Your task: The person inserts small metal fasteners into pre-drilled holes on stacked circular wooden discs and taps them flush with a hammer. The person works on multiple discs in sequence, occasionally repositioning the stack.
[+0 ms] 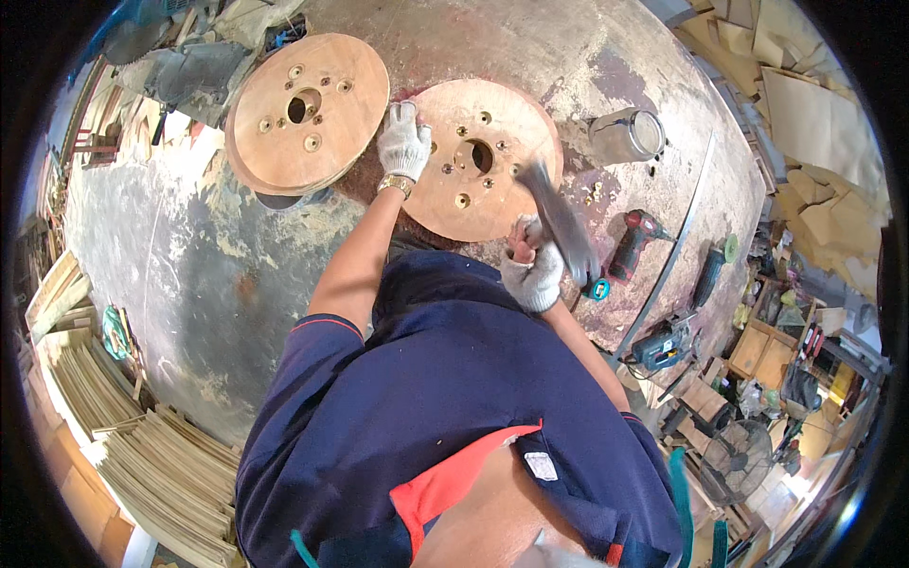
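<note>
A round plywood disc [436, 204] lies in front of me, with a large centre hole and several smaller holes, some with brass-coloured metal inserts. My left hand [404, 142], in a white knitted glove, rests on its left edge, fingers stretched out. My right hand [532, 270], gloved with some fingertips bare, is closed around a dark hammer [561, 218]. The hammer is blurred by motion and tilts over the disc's right edge. Its grip is partly hidden. Left of my left hand, a second, similar disc [355, 90] sits raised, apparently on other discs.
Right of the disc stand a clear jar [627, 136] and small scattered brass-coloured pieces [594, 193]. A red-black power drill [636, 244], a long thin strip [684, 227], an angle grinder [710, 273] and a blue power tool [663, 348] lie farther right. Stacked wooden strips [170, 483] lie lower left.
</note>
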Motion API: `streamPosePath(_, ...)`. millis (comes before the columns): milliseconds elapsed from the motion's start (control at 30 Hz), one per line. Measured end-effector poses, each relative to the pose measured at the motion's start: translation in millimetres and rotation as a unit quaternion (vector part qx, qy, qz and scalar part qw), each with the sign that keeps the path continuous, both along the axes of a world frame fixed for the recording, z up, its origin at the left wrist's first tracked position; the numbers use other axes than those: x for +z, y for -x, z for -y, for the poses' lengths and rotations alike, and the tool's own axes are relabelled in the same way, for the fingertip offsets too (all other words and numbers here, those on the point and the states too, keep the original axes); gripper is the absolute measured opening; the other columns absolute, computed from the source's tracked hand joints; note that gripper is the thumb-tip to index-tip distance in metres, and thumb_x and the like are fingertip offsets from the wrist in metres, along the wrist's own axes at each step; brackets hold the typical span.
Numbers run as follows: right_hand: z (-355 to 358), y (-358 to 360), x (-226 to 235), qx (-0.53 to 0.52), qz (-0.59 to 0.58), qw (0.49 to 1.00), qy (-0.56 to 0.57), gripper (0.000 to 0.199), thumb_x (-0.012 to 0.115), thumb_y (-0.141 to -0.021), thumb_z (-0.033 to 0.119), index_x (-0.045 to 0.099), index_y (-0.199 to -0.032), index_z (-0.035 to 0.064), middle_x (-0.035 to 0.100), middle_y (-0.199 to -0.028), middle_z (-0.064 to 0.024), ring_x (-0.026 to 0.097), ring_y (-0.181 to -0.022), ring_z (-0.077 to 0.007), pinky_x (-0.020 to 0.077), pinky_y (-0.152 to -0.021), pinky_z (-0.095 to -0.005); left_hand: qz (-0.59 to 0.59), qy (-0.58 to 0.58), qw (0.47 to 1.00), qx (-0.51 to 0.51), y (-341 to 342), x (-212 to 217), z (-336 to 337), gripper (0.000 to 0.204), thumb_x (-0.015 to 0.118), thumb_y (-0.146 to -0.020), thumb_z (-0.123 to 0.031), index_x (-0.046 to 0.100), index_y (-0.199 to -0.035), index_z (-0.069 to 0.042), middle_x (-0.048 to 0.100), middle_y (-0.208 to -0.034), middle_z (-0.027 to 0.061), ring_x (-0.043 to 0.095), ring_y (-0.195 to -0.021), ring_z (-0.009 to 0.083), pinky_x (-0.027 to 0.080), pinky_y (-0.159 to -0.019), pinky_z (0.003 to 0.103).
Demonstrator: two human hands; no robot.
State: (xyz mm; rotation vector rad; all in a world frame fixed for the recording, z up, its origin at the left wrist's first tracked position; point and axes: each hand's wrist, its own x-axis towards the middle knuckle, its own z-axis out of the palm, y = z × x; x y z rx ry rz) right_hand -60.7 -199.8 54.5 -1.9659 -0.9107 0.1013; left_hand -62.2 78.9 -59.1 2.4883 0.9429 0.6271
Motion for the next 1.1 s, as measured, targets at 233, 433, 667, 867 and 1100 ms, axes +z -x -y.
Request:
streamPosePath(233,32,-10,-46,0.005,-0.09,0.939,0.332,0.036,0.056,-0.101,0.036,0.064,-0.099,0.0012,0.066,-0.077,-0.0283,0.067,-0.076,-0.0457,0.0517,-0.067,-0.0515,0.033,0.046,0.998,-0.004,4,-6,0,0.045,0.063,-0.092,-0.027,0.053,-0.132,-0.009,0.059,-0.127,0.0188,0.06,-0.114,0.0391,0.053,-0.091,0.05)
streamPosePath(433,81,-9,-71,-0.228,-0.181,0.946,0.145,0.039,0.057,-0.103,0.037,0.067,-0.1,-0.001,0.066,-0.074,-0.016,0.062,-0.067,-0.0229,0.049,-0.064,-0.0393,0.047,0.002,0.999,0.016,62,30,28,0.052,0.066,-0.092,-0.025,0.053,-0.134,0.002,0.059,-0.125,0.0268,0.057,-0.117,0.0431,0.048,-0.099,0.048)
streamPosePath(667,148,11,-146,-0.343,-0.287,0.892,0.063,0.038,0.057,-0.104,0.035,0.064,-0.087,0.0017,0.051,-0.067,0.002,0.042,-0.063,-0.0091,0.0369,-0.056,-0.0323,-0.041,0.282,0.949,0.133,113,-5,53,0.045,0.066,-0.092,-0.041,0.059,-0.103,0.001,0.061,-0.106,0.0254,0.059,-0.103,0.0454,0.046,-0.09,0.052)
streamPosePath(867,153,11,-161,-0.364,-0.444,0.818,-0.028,0.046,0.054,-0.106,0.047,0.055,-0.074,0.013,0.044,-0.058,0.0063,0.038,-0.053,-0.0044,0.029,-0.047,-0.0279,0.355,0.578,0.725,0.123,72,57,72,0.043,0.07,-0.098,-0.031,0.057,-0.119,0.004,0.067,-0.113,0.0091,0.061,-0.094,0.0136,0.051,-0.085,0.03)
streamPosePath(1100,164,12,-167,-0.357,-0.424,0.832,-0.029,0.045,0.057,-0.104,0.048,0.051,-0.074,0.0141,0.044,-0.058,0.0073,0.038,-0.049,-0.0043,0.0294,-0.045,-0.0268,0.4,0.587,0.683,0.172,69,100,53,0.025,0.074,-0.096,-0.029,0.068,-0.101,-0.005,0.067,-0.099,0.0032,0.062,-0.084,0.013,0.055,-0.076,0.032)
